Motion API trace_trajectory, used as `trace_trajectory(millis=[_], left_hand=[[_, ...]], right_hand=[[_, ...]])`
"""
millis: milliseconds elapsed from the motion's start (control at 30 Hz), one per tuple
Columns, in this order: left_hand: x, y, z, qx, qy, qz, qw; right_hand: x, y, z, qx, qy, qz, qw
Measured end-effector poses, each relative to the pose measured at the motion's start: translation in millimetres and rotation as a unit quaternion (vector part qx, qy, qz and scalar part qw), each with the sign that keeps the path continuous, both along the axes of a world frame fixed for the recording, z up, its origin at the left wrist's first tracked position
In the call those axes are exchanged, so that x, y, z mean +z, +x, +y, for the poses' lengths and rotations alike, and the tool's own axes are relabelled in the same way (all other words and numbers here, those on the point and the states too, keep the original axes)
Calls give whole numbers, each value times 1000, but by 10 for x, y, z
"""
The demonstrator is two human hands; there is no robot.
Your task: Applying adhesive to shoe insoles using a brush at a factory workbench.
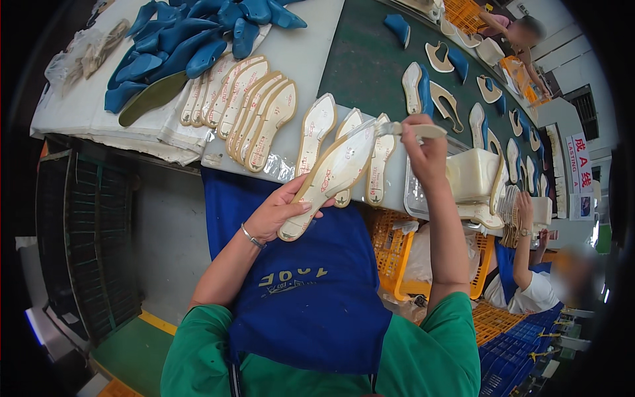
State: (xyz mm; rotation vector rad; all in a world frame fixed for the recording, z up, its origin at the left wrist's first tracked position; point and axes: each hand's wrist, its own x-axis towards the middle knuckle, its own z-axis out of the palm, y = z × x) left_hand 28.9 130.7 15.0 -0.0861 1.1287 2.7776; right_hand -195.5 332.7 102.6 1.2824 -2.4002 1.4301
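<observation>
Insole [338, 167] sits in L hand [281, 210], fingers closed on heel end, while R hand [426, 153] has fingers closed round brush [395, 129], bristles at toe.

**Way through the middle, crowded sides**

Bare white surface [308, 56] and the adjoining stretch of green belt [357, 63] leave passage beyond the row of loose insoles [316, 126], which the held insole [337, 167] partly overhangs. Leftward, fanned insoles [270, 122] and heaped blue lasts [182, 46] bar a low sweep; rightward, an off-white container [473, 173] stands near the right hand [425, 151].
</observation>
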Motion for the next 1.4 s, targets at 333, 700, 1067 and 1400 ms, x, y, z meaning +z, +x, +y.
trace_trajectory(millis=[333, 700, 1067, 1400], left_hand=[[34, -17, 38, 38, 30, 11, 999], [18, -54, 97, 92, 84, -24, 992], [11, -50, 160, 120, 137, -25, 983], [56, -44, 152, 122, 167, -22, 978]], right_hand=[[-188, 382, -119, -17, -77, -161, 984], [-473, 940, -268, 7, -107, -119, 987], [-494, 1198, -368, 56, -77, -67, 993], [-464, 1126, -396, 46, -78, -125, 988]])
